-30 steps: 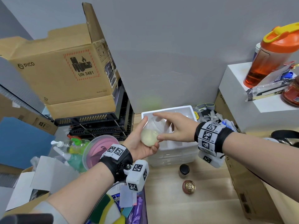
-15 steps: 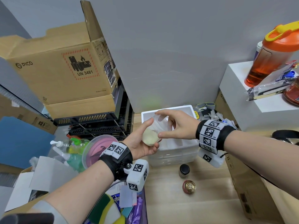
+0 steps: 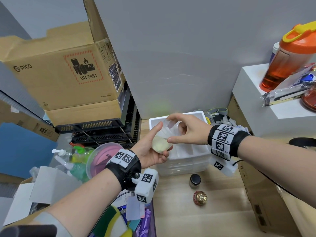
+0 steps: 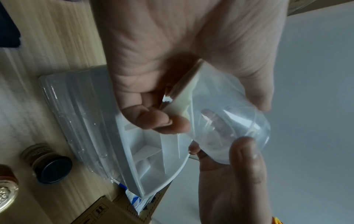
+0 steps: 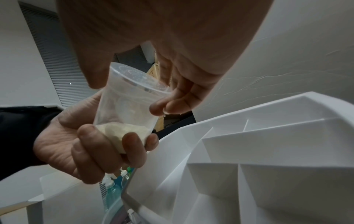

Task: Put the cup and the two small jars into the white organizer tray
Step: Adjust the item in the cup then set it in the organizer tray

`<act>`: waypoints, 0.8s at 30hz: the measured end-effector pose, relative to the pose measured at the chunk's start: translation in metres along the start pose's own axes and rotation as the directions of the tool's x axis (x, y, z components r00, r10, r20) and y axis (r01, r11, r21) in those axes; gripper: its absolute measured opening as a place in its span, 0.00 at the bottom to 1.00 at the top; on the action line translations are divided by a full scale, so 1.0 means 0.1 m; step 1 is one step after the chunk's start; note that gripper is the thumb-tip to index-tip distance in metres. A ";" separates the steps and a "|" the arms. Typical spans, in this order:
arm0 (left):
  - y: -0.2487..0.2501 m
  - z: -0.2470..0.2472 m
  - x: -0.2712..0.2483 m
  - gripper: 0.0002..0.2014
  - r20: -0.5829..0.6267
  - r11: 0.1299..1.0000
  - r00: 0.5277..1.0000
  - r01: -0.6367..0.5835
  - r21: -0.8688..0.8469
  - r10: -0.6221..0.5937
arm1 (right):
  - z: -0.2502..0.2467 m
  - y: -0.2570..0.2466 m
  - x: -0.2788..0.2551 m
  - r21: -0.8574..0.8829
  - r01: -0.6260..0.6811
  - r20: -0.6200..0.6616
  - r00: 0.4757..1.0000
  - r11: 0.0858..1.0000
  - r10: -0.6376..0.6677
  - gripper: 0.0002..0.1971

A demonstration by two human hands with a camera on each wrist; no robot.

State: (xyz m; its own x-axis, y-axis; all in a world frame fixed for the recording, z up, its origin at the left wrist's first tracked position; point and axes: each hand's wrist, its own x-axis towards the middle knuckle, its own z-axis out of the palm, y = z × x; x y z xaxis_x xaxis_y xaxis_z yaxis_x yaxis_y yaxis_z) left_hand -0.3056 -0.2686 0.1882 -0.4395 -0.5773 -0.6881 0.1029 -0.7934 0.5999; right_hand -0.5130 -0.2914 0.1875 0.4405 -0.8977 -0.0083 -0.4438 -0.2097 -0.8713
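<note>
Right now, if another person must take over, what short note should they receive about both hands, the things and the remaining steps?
Left hand: grips the base of the clear cup, which holds a pale powder and hangs tilted over the white organizer tray.
Right hand: pinches the same cup near its lidded top.
Black-lidded jar and gold-lidded jar: both stand on the wooden table in front of the tray, untouched.
Done: nothing is in the tray yet.
Left: set the cup into a compartment, then put in both jars.
</note>
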 end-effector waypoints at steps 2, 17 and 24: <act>0.00 -0.01 0.01 0.32 0.005 1.000 1.000 0.007 -0.006 -0.007 | 0.00 0.00 0.00 0.026 -0.017 0.007 1.000 1.000 0.017 0.33; 0.01 -0.08 0.04 0.40 0.052 0.999 0.998 0.027 0.021 -0.028 | -0.01 -0.02 0.01 -0.025 0.036 0.047 0.998 0.999 -0.035 0.35; 0.02 -0.12 0.03 0.41 0.094 0.991 0.989 0.105 0.080 -0.112 | -0.07 0.00 0.03 0.006 0.062 0.159 0.985 0.998 -0.063 0.38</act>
State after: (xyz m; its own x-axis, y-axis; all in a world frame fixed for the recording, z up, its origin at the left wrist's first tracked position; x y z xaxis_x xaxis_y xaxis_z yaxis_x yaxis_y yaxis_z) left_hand -0.2963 -0.2739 0.1823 -0.5300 -0.4639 -0.7099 -0.0151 -0.8318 0.5549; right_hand -0.5170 -0.2972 0.1914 0.5859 -0.8098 -0.0316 -0.4104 -0.2629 -0.8732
